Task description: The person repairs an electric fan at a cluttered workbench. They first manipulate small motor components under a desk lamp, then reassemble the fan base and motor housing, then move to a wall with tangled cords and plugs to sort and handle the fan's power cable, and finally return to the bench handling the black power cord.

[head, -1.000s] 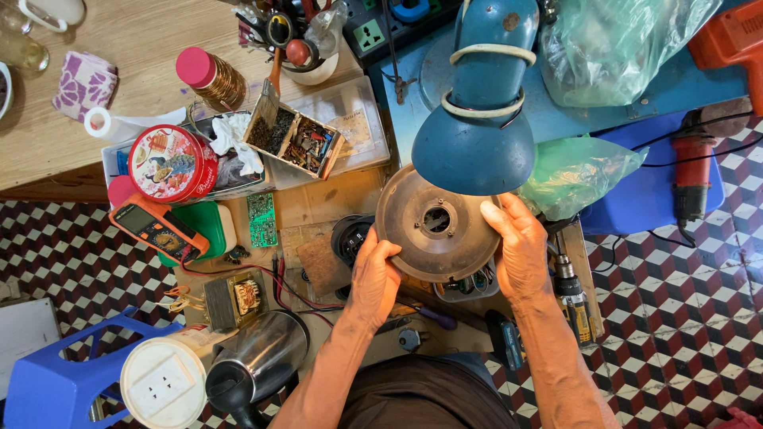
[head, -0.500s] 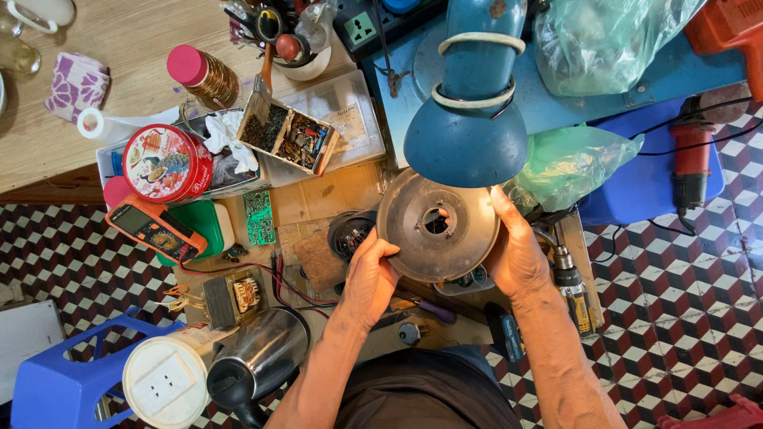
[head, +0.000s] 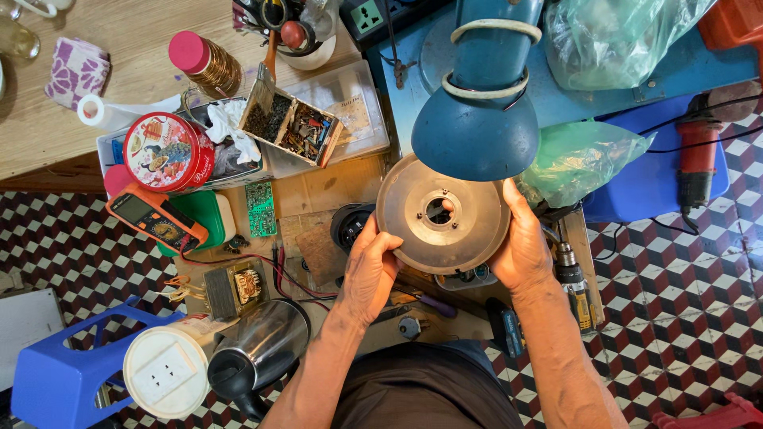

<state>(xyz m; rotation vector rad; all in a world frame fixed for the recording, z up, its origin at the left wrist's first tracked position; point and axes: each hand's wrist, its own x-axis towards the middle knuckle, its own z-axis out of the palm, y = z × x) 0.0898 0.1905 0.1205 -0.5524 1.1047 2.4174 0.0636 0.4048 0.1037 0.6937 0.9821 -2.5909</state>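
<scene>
Both hands clamp a round metal disc (head: 442, 214) by its rim: the left hand (head: 370, 268) on the lower left edge, the right hand (head: 520, 246) on the right edge. The disc's top edge sits just under the blue lamp (head: 477, 119). Left of the disc lie a circuit board (head: 260, 209) and a multimeter (head: 155, 219); a drill (head: 574, 282) crowds its right side.

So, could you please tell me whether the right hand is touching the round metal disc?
Touching. The head view shows the right hand wrapped against the rim of the round metal disc, with no gap.
</scene>
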